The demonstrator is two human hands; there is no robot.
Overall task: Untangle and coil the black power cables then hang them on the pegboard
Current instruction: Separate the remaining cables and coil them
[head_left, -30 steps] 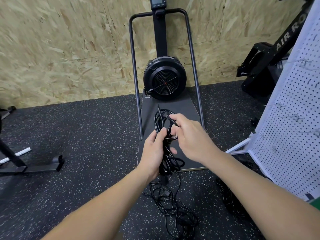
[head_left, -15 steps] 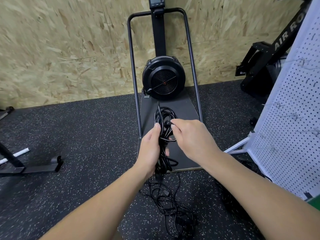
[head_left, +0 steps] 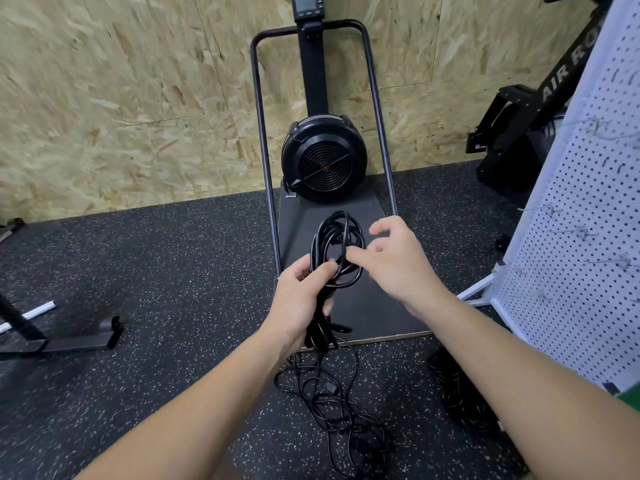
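From my head camera, my left hand (head_left: pixel 300 299) is clamped around the waist of the half-made bundle of black rubber power cable (head_left: pixel 337 249), loops standing above my fist. My right hand (head_left: pixel 394 261) pinches one strand at the loops, its other fingers spread loose. The rest of the cable hangs down into a tangled heap (head_left: pixel 346 407) on the speckled black rubber floor (head_left: pixel 156 271). The white perforated pegboard (head_left: pixel 568 265) stands to my right, its wire hooks bare near me.

If I pull more slack, I judge the heap could knot tighter or the plug snag; easing my left grip could spill the loops. The only readable writing is "AIR RO", cut off, on the black machine frame (head_left: pixel 561 74).
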